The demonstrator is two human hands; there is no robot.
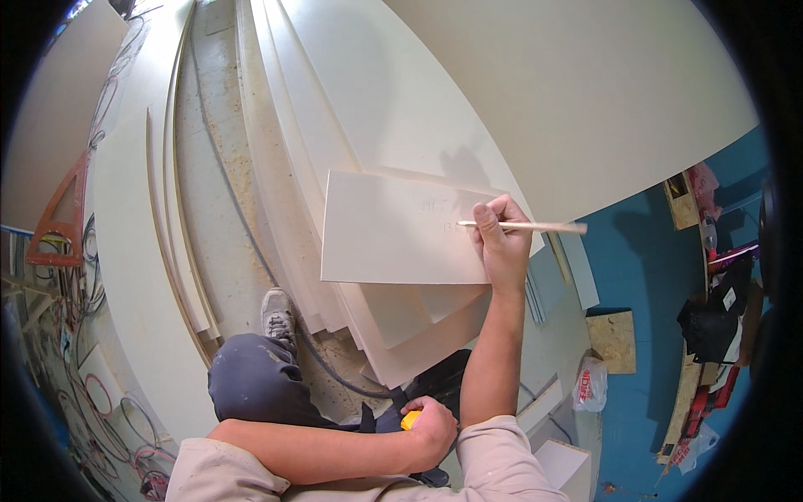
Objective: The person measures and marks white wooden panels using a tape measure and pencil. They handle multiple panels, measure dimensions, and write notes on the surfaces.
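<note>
Two hands | right hand (502, 243) grips pencil (523, 226) on white panel (393, 230) | left hand (431, 431) holds yellow object (409, 419)

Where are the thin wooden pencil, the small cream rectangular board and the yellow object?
thin wooden pencil (535, 226): head view, mid-shaft.
small cream rectangular board (385, 230): head view, bare face.
yellow object (409, 420): head view, visible edge in left hand.

Bright, even light falls from above, and the pale boards (519, 92) come out nearly washed white with no hard glare. Soft shadows lie just above the right hand (502, 243) on the boards and right of it on the blue floor (648, 276). Focus is sharp around the hand; board edges bow outward, and the corners are black.
</note>
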